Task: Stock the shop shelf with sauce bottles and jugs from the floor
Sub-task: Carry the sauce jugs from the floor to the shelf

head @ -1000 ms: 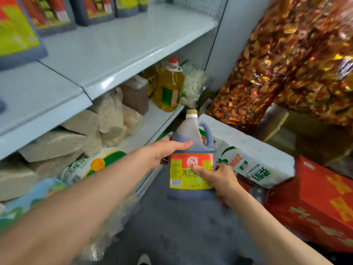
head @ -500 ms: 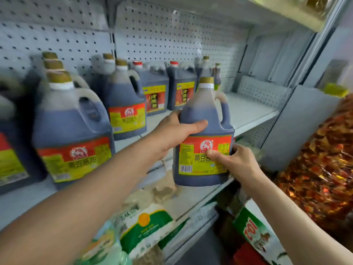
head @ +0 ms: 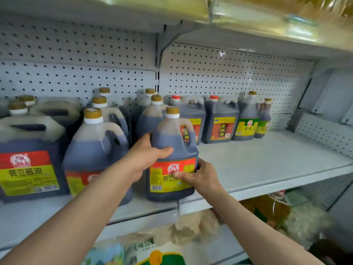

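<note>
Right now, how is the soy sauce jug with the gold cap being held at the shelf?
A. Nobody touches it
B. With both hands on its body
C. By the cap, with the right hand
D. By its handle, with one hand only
B: the left hand grips the shoulder of the jug, and the right hand holds its label side.

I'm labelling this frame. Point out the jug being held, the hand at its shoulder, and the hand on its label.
held jug (head: pixel 172 134): head view, upper body.
left hand (head: pixel 147 155): head view, back of hand.
right hand (head: pixel 204 175): head view, knuckles.
</note>
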Motion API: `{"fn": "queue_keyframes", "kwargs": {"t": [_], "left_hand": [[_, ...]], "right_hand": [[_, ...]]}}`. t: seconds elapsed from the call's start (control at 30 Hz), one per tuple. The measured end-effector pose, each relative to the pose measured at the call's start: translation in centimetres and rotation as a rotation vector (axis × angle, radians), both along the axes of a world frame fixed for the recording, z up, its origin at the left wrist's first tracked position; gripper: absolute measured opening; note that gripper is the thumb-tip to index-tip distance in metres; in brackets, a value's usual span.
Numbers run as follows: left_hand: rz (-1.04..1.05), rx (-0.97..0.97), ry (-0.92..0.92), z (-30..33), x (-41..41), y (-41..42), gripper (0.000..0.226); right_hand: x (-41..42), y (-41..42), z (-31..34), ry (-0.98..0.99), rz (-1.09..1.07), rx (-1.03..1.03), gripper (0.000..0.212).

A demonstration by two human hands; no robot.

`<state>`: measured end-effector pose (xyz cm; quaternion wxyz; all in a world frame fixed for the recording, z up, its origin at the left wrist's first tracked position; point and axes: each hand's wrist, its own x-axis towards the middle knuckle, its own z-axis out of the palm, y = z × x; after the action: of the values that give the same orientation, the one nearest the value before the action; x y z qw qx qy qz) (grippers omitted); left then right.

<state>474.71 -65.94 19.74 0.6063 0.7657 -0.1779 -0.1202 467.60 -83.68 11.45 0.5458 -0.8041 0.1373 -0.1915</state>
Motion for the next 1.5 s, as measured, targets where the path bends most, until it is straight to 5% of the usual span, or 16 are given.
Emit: {"fn": "queue_keyframes", "kwargs": {"t": [0.13,0.57,0.87,1.07,1.5], "left_hand": [[0.060,-0.001,-0.017,-0.2,0.5,-0.3,0.070],[0.160,0.033,-0.077,-0.6,1.1,-0.5,0.076],[0.218,0.227,-0.488,-1.3,-1.4,-0.6,0.088],[0.158,0.175,-0.690,-2.3,-4.5,-0.6,0.083],[-0.579,0.350,-0.507,-9.2,-20.2,-6.2,0.091]], "right_hand": [[1.6,-0.2,-0.6,-0.019,0.053,-0.011,0.049],[3.1,0.7,-0.5,0.037,0.096,-0.060,0.057],[-0.1,1.9,0.6,0.080,-0.041,-0.024,0.098],[-5.7,1.5,1.2,0.083,-0.315,-0.078,0.096],[-33.0,3.6,-0.4,0.500,-0.844,-0.306,0.083]]}}
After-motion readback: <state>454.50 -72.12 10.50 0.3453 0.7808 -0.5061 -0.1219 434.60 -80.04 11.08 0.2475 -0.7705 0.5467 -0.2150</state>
